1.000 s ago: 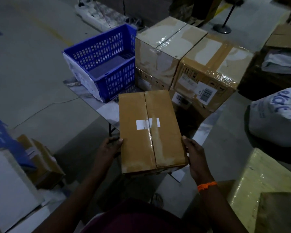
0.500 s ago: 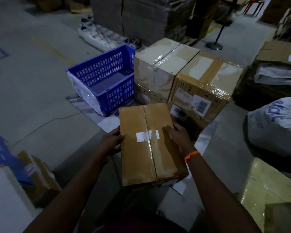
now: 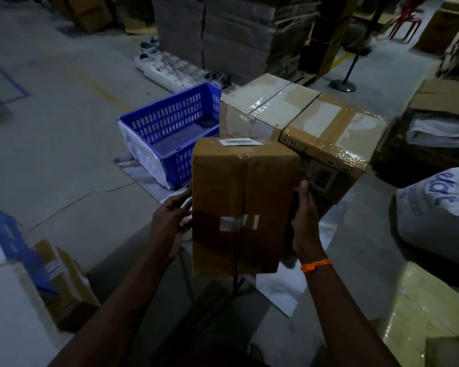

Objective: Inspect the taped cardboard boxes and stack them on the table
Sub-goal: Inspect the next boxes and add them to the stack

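I hold a brown taped cardboard box (image 3: pixel 241 205) upright in front of me, its taped seam and a strip of white tape facing me, a white label on its top face. My left hand (image 3: pixel 170 221) presses against its left side. My right hand (image 3: pixel 304 221), with an orange band at the wrist, clasps its right side, fingers hidden behind the box. Beyond it on the table (image 3: pixel 143 170) stand a pale taped box (image 3: pixel 265 107) and a brown taped box (image 3: pixel 334 133) side by side.
A blue plastic crate (image 3: pixel 175 128) stands on the table's left part. A white sack (image 3: pixel 440 207) lies at the right, a yellowish wrapped box (image 3: pixel 429 308) at lower right. Small cartons (image 3: pixel 64 282) sit on the floor at left. Stacked cardboard rises at the back.
The box has been tipped up from lying flat to standing on end. My right hand moved from its top face to its right side. The view has tilted upward.
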`<action>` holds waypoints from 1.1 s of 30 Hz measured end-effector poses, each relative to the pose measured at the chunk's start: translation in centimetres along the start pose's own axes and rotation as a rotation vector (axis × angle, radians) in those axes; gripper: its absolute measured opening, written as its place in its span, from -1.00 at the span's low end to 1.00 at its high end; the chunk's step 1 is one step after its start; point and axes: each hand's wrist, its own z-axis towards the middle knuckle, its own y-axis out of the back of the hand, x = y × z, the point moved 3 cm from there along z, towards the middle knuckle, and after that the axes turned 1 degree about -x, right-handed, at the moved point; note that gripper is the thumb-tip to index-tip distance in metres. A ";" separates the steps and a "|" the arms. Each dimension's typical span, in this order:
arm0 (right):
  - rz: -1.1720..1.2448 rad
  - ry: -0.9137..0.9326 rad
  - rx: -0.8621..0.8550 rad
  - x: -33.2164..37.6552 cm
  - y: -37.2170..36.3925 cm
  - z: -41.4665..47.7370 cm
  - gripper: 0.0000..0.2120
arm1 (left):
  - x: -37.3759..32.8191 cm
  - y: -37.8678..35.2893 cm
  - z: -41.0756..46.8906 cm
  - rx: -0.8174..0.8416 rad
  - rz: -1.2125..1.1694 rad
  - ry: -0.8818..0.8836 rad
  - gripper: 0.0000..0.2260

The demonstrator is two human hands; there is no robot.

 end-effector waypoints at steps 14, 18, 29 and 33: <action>-0.093 -0.078 -0.147 -3.8 6.3 -5.4 -0.71 | 4.5 -0.9 -2.7 0.117 0.161 0.189 -0.22; -0.141 -0.105 -0.132 -5.1 6.5 -5.5 -0.73 | 3.4 -1.9 -2.7 0.118 0.243 0.189 -0.43; -0.154 -0.003 -0.205 -4.1 7.8 -5.5 -0.68 | 2.0 -3.7 -1.8 0.215 0.387 0.114 -0.40; -0.247 0.111 -0.141 -1.8 7.4 -6.6 -0.68 | 1.9 -2.0 -1.4 0.117 0.256 0.203 -0.61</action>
